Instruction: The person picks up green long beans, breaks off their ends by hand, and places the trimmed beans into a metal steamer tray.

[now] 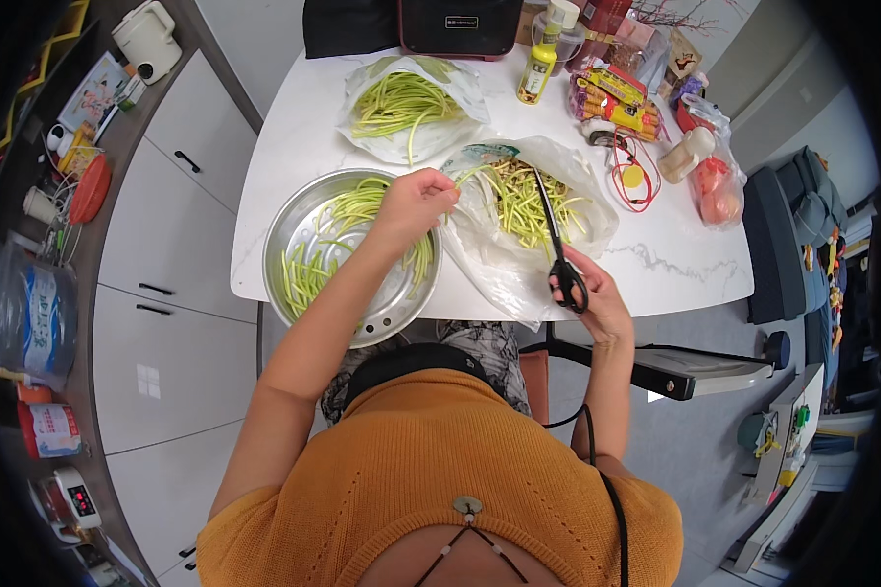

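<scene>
My left hand (418, 207) is closed in a pinch above the right rim of a round metal basin (398, 293). A thin green stem, which looks like a garlic scape (473, 177), sticks out of its fingers to the right. Cut lengths of garlic scape (306, 279) lie in the basin. My right hand (597, 298) grips black-handled scissors (551, 220), their blades pointing away over an open plastic bag (480, 256). Inside that bag are green trimmings (531, 217), some with brownish ends. Whole garlic scapes (406, 101) fill another plastic bag (362, 147) behind the basin.
The white marble-patterned table (690, 262) has a yellow bottle (536, 70), packaged sausages (617, 101), a red cord with a yellow tag (633, 176), a jar (685, 155) and bagged red fruit (715, 181) toward the right. A dark case (460, 27) stands at the back.
</scene>
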Available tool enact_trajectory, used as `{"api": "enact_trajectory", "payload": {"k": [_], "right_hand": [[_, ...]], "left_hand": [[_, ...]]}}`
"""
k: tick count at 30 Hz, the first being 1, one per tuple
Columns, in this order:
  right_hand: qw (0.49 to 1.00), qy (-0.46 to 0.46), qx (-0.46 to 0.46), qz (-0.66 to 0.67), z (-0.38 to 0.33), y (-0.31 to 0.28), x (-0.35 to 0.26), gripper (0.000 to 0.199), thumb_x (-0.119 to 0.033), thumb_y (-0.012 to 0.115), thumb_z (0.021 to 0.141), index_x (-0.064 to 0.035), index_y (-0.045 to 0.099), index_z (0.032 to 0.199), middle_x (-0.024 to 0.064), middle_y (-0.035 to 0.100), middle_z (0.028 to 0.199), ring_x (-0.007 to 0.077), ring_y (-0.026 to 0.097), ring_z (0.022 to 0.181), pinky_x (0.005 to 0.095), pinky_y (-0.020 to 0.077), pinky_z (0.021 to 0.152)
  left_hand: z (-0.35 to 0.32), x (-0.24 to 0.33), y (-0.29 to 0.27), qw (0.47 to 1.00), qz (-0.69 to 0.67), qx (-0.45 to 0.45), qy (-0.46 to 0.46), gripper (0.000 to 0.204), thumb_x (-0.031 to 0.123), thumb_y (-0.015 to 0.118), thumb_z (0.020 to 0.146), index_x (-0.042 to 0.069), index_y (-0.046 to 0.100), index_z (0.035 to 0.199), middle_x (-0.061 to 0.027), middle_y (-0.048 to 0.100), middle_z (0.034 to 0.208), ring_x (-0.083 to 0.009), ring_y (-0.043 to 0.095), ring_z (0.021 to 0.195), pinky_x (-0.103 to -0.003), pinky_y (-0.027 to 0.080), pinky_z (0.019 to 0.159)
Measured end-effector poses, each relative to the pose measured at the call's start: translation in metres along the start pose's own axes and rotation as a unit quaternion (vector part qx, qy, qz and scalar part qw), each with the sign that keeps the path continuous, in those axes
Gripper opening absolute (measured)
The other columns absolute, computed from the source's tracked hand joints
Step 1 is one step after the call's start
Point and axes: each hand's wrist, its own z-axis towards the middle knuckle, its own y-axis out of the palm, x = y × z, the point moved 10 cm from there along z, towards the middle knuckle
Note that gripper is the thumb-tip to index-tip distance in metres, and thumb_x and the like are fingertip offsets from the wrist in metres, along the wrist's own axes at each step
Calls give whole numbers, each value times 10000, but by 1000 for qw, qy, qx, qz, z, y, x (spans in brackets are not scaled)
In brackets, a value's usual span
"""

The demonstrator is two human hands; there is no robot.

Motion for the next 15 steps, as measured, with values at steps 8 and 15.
{"api": "enact_trajectory", "payload": {"k": [8, 15], "right_hand": [[997, 55, -31, 42, 18, 35, 22, 714, -274, 798, 713, 10, 461, 1276, 55, 608, 880, 126, 590, 705, 195, 409, 505], [992, 78, -41, 91, 18, 39, 26, 629, -240, 741, 779, 36, 465, 1273, 68, 618, 865, 133, 563, 693, 189, 426, 541]], "left_hand": [[4, 25, 11, 985, 134, 33, 107, 145, 123, 637, 830, -6, 621, 893, -6, 608, 739, -58, 530, 671, -220, 445, 632], [9, 21, 13, 978, 176, 44, 100, 149, 127, 639, 816, -2, 630, 891, -33, 630, 744, -87, 563, 677, -245, 463, 655]]}}
